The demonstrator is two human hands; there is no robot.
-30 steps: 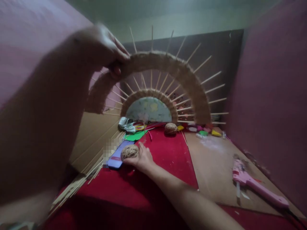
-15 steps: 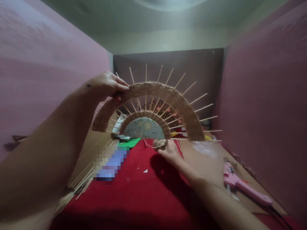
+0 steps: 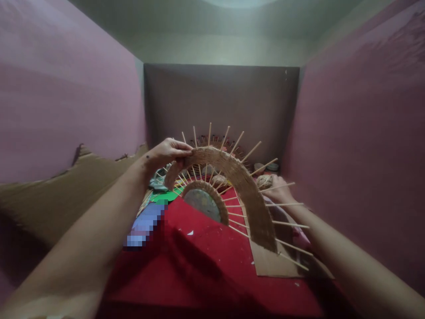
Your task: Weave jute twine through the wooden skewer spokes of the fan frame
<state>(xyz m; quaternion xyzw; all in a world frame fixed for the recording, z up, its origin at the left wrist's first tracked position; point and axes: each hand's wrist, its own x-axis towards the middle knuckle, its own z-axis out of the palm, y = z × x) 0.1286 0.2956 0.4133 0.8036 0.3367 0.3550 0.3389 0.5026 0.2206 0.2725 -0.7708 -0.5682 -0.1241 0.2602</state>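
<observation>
Over the red tabletop (image 3: 199, 285), the woven fan (image 3: 239, 173) tilts down toward four o'clock, pinched near eleven by the left hand (image 3: 172, 149); that lone grip could let it twist. At two o'clock the right hand (image 3: 280, 188) curls around a twine ball (image 3: 264, 181), whose strands might snag the sticks (image 3: 251, 152). No brand, label or writing is readable.

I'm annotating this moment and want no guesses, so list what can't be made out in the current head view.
All in the head view:
Pink object: partly hidden behind the right forearm; shape unclear.
Held yarn ball: right side covered by the right hand.
Rear yarn ball: partly screened by sticks.
Blue item: pixelated, unidentifiable.
Left hand: any fingers behind the outer woven band are hidden by it.
</observation>
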